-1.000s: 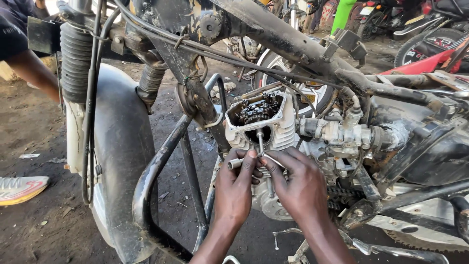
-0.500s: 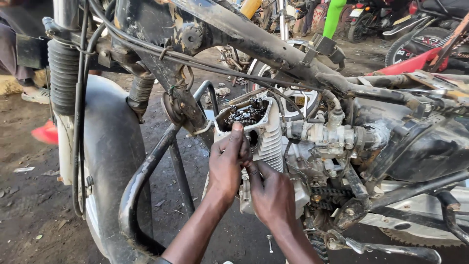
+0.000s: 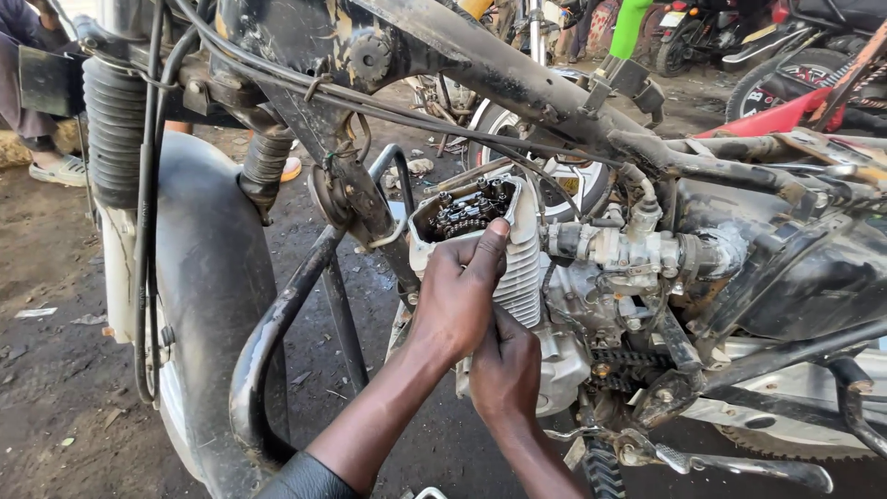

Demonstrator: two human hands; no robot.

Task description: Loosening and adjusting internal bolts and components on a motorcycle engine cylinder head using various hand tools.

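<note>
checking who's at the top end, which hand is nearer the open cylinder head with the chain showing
Left. The left hand has its thumb up against the open cylinder head, just below the chain. The right hand sits lower, by the engine's lower casing.

The ground (image 3: 55, 370) is bare, dark packed earth, stained and oily, with small scraps and pebbles scattered over it and a pale bit of litter (image 3: 35, 313) lying at the left. Daylight falls evenly, outdoors, without hard shadows. At the far left a seated person's foot in a light sandal (image 3: 57, 170) rests on the dirt beside a yellowish lump (image 3: 14, 148) (what it is cannot be told). Beyond, at the top right, other parked motorcycles (image 3: 739, 37) stand close together, one with a black tyre (image 3: 785, 88), next to a red panel (image 3: 785, 115) and a bright green upright shape (image 3: 631, 26)
</note>
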